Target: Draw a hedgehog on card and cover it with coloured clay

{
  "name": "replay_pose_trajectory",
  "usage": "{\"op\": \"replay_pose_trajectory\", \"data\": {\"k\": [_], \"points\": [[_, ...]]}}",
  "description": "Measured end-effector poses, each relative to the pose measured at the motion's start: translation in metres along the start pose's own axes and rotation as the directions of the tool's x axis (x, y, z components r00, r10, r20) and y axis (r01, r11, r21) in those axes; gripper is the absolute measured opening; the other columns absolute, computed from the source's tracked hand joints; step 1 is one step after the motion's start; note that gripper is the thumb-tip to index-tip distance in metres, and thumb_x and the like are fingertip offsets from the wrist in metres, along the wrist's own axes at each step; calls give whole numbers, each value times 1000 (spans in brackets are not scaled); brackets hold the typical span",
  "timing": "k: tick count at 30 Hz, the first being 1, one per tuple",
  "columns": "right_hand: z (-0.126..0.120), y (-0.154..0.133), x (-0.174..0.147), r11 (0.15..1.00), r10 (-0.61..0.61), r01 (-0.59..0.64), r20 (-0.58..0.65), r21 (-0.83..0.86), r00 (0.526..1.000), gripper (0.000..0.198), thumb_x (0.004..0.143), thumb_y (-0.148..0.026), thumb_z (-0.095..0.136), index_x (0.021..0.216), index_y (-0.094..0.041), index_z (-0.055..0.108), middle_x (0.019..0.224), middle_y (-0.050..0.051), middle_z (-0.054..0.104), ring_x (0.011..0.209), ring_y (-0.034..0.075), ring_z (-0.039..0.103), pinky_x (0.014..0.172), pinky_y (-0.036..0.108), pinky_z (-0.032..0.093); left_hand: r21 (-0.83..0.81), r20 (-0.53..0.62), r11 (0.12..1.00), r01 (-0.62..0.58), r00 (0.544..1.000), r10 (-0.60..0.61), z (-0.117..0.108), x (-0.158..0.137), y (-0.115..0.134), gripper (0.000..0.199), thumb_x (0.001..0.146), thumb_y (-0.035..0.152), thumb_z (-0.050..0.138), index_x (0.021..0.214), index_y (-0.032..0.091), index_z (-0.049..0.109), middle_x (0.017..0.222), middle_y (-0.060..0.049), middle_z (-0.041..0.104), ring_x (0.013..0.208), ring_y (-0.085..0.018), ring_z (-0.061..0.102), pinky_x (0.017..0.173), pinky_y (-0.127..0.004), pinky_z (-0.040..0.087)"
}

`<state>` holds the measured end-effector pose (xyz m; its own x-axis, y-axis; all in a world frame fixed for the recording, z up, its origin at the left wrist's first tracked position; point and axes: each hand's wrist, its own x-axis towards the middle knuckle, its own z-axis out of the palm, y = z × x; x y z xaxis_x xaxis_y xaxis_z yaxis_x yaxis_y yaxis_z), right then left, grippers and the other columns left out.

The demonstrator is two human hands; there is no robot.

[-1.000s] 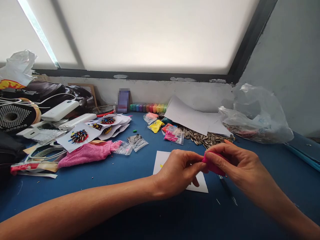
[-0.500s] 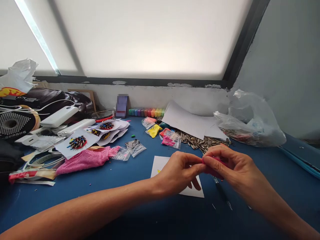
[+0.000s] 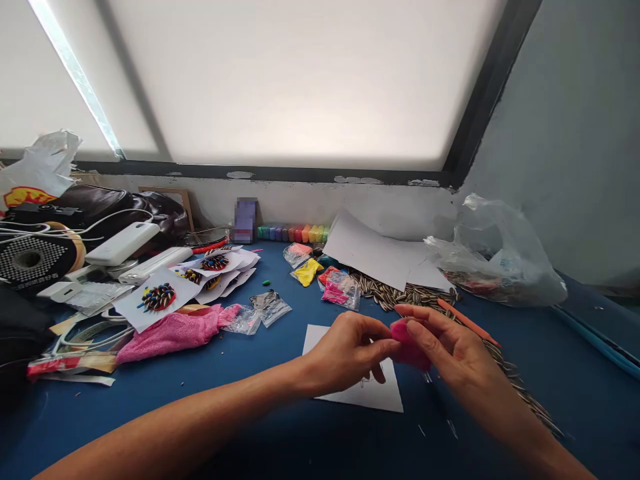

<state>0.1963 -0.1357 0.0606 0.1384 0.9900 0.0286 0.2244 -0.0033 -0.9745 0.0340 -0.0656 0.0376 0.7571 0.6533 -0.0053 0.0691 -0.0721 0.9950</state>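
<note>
A piece of deep pink modelling clay (image 3: 411,351) is between my two hands, above the right edge of a white sheet of paper (image 3: 350,399). My right hand (image 3: 453,347) grips the clay between thumb and fingers. From the other side, my left hand (image 3: 345,350) pinches the clay's left edge with thumb and forefinger. Part of the clay is hidden behind the fingers. Faint drawn lines show on the paper under my left hand, which covers much of the sheet. A dark pen lies in shadow just below the clay.
Striped sunflower seeds (image 3: 380,290) lie behind my hands, partly under white sheets (image 3: 370,250). An orange stick (image 3: 470,322) is beside my right hand. Small clay bags (image 3: 343,291), a pink cloth (image 3: 175,333), seed-decorated cards (image 3: 157,299) and a plastic bag (image 3: 520,267) surround the work area.
The pink clay has turned so more of its surface shows, and my right hand has shifted slightly left and down. The head view has tilted a little, bringing the orange stick into sight.
</note>
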Motion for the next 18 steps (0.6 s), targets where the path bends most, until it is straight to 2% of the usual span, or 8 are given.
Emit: {"op": "replay_pose_trajectory", "data": {"k": [2,6,11,15,18], "points": [[0,0,1,1000,-2,2,-26,-4,1000,49,82,-58,65,117,-23,66,96,6,75,89,21,72,82,32,59,-27,-11,999,17,1000,-18,-4,-1,3,33,86,39,59,91,8,71,71,-5,65,54,-10,60,48,-18,42],[2,4,1,999,-13,14,10,-37,1000,41,83,-55,65,105,-21,73,102,8,76,90,22,72,88,34,57,-38,-17,999,35,999,-36,-8,-3,8,38,86,44,60,93,9,72,89,-9,70,56,-9,61,49,-18,43],[6,9,1,1000,-23,23,-31,2,999,36,78,-54,71,90,-20,76,92,8,76,83,23,72,82,34,59,-12,28,999,33,999,-33,-10,-3,3,46,85,51,60,102,9,72,90,-11,71,59,-11,63,51,-19,44],[7,7,1,1000,-8,9,-45,29,999,37,77,-53,72,91,-19,76,89,9,76,82,23,72,82,35,58,-55,6,998,32,999,-32,-12,-2,1,53,87,55,56,105,8,71,97,-13,72,59,-10,62,52,-20,44],[8,9,0,999,-20,22,-64,33,998,36,78,-52,71,91,-19,76,87,8,75,79,21,71,82,34,58,-67,-12,997,31,999,-32,-11,-3,3,51,83,53,63,108,9,70,94,-12,72,60,-11,62,53,-20,44]]}}
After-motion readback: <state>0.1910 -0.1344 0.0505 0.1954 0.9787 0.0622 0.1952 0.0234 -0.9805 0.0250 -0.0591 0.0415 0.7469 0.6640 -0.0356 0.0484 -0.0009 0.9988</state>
